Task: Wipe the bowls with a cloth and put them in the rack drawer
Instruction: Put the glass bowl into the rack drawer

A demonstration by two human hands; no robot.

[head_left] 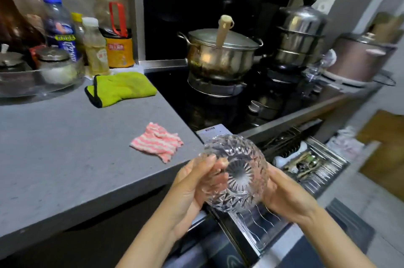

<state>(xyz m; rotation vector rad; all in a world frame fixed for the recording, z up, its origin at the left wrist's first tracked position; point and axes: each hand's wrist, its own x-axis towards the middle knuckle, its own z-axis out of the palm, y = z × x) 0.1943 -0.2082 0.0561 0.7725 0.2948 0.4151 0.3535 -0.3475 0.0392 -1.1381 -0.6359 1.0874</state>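
Head view, glass bowl (237, 172) tipped, base facing camera, gripped by left hand (192, 189), right hand (284, 195).

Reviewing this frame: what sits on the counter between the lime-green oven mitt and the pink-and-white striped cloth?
Nothing. In the head view only bare grey countertop separates the lime-green oven mitt from the pink-and-white striped cloth.

home kitchen. grey counter (65, 158); black hob (172, 92) carrying a lidded pot (218, 53) and a stacked steamer (299, 36); oil and sauce bottles (118, 27) against the wall; green oven mitt (122, 88); striped cloth (157, 144); open cutlery drawer (330, 150); wire rack drawer (266, 221) pulled out lower down.
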